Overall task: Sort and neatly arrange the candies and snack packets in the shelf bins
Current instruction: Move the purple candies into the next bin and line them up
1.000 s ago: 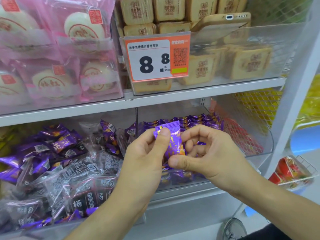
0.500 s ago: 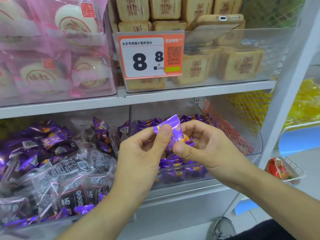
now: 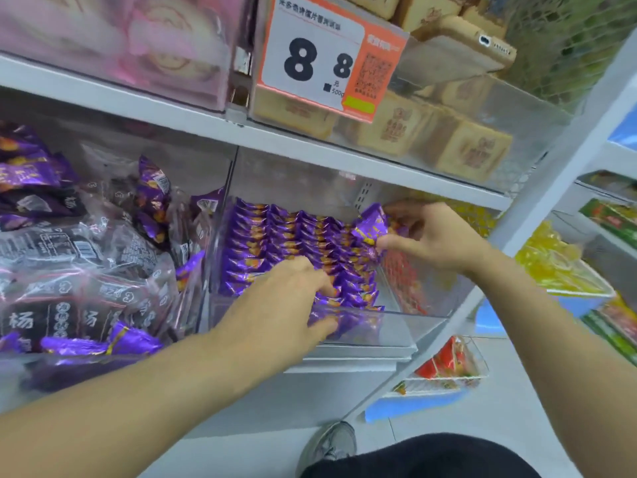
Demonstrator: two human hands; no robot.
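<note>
Two hands parted: right hand [image 3: 427, 236] now pinches purple candy [image 3: 370, 225] alone (over bin), left hand [image 3: 293, 298] flat on rows [image 3: 275, 243]

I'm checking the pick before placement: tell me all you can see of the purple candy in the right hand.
The purple candy is a small glossy foil pillow pack with orange print and crimped ends. It is tilted, at the back right corner of the clear bin, above the neat purple rows. The right hand pinches it between thumb and fingers.
</note>
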